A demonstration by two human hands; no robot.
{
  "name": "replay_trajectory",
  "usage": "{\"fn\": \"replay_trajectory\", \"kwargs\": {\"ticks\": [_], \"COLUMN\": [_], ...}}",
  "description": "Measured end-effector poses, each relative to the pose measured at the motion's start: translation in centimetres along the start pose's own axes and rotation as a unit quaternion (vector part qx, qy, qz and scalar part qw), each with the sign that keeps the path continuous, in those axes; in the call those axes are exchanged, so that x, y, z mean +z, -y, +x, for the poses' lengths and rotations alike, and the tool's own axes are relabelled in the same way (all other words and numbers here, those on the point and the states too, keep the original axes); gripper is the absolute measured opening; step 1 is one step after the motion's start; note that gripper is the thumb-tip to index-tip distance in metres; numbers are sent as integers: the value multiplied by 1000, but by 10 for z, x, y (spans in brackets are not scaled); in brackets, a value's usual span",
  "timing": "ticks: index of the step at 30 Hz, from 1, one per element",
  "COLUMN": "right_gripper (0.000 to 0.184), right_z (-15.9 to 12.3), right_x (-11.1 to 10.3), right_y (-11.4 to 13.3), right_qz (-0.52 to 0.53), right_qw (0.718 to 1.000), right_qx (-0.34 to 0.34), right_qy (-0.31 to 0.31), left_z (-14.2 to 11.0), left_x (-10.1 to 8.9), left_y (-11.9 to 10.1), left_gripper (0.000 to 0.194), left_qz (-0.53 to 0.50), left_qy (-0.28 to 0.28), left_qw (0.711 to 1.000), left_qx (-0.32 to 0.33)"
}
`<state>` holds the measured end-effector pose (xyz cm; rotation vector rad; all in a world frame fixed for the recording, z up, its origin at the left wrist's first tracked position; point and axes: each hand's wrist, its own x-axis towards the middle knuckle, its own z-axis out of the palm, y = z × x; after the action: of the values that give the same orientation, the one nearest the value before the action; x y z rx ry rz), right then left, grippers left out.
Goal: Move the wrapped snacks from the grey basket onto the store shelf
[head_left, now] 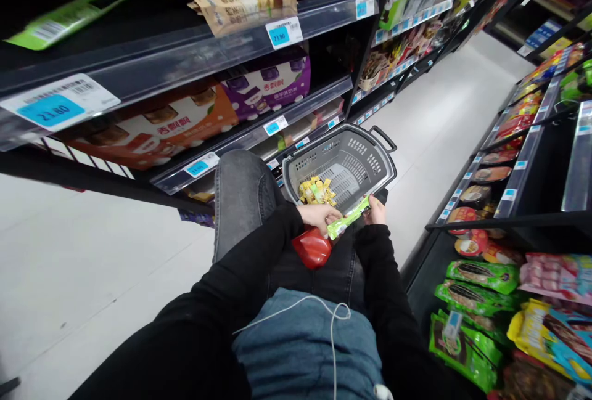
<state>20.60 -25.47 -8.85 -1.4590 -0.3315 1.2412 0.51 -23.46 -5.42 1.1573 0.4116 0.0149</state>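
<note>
Between both hands, just over my lap, is a slim green packet (348,217) held at a slant. My left hand (319,216) grips its lower left end, while my right hand (375,210) pinches the upper right end. A shiny red object (312,248) lies at my lap below the left hand; what it is I cannot make out. In front of my knees stands a grey plastic shopping basket (340,138). Several small yellow and green packets (317,190) are heaped in its near left part.
Shelves on the left hold an orange drink carton (171,126), a purple carton (272,85) and a green pouch (69,15). On the right, a lower shelf carries green snack bags (481,277) and a yellow-blue bag (550,332). A pale floor aisle (462,104) runs between.
</note>
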Motion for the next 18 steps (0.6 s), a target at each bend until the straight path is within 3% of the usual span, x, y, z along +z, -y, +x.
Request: {"fn": "replay_trajectory", "kwargs": {"ticks": [3,5,6,8,10,12,14,16,18], "right_gripper": [32,30,30,30,28,25,22,19,16], "right_z": [4,7,8,10,11,11,10,10,10], "right_x": [-7,-12,-13,-13,-8,-1,8,19,31], "right_y": [-3,-7,-9,-17,-29,-41,-51,-56,-58], "right_qz": [22,33,33,-2,-129,-282,-375,-408,-439], "right_qw": [998,997,997,999,991,959,927,912,894], "right_qx": [30,38,36,30,25,17,3,-18,-51], "right_qy": [-47,-65,-60,-34,-8,8,23,48,73], "left_z": [-3,-9,-13,-22,-29,-33,-31,-28,-27], "left_x": [-8,-17,-22,-32,-37,-34,-24,-15,-9], "left_y": [1,0,-2,-5,-7,-7,-6,-6,-12], "left_gripper": [49,41,39,37,36,33,30,30,29], "left_qz": [8,58,103,212,314,381,413,429,431], "left_qy": [-40,-171,-264,-437,-519,-500,-430,-371,-368], "left_qw": [999,983,958,869,787,766,790,814,820], "left_qx": [-10,-36,-53,-87,-115,-135,-140,-122,-78]}}
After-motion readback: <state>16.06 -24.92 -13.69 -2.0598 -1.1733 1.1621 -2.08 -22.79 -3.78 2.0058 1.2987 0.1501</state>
